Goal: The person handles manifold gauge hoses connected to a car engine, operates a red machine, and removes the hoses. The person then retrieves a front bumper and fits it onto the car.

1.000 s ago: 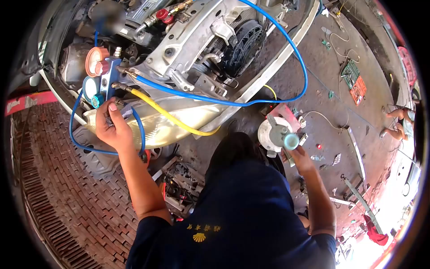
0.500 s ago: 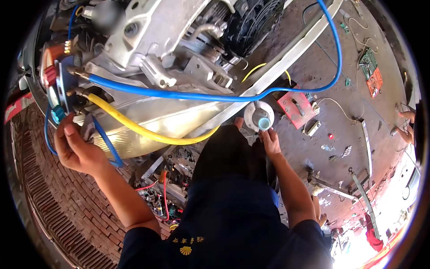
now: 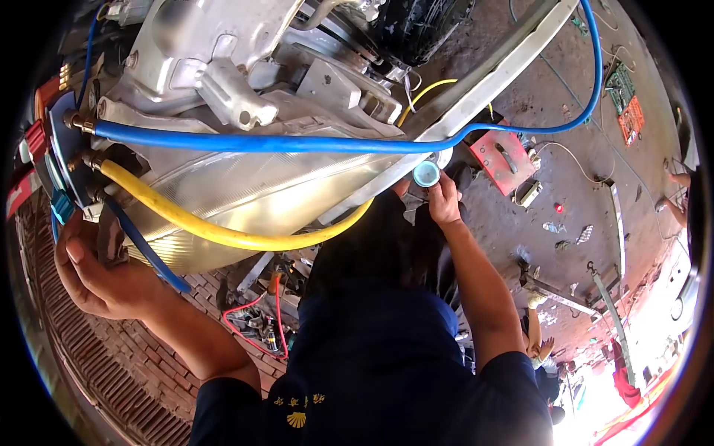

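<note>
At the left, my left hand (image 3: pixel 104 279) has its thumb and fingers pinched at the teal knob (image 3: pixel 62 206) on the gauge manifold (image 3: pixel 67 141). A blue hose (image 3: pixel 282 143) and a yellow hose (image 3: pixel 216 230) run from the manifold's fittings across the headlight (image 3: pixel 275 201). A shorter dark blue hose (image 3: pixel 145 249) hangs beside my fingers. My right hand (image 3: pixel 444 201) is closed around a small round item with a light teal face (image 3: pixel 426 174), near the metal front bar (image 3: pixel 491 74). What lies under that item is mostly hidden.
Metal engine-bay parts (image 3: pixel 178 52) fill the upper left. A red box (image 3: pixel 503 160) with a handle is on the floor right of my right hand. Open tool case (image 3: pixel 628 111) at the far right; another person's hand (image 3: pixel 545 348) shows lower right. Brick floor (image 3: pixel 141 349) lies lower left.
The view has shifted closer over the car, so the manifold and my left hand appear farther left. My right hand and the round item have moved left and up, towards the front bar.
</note>
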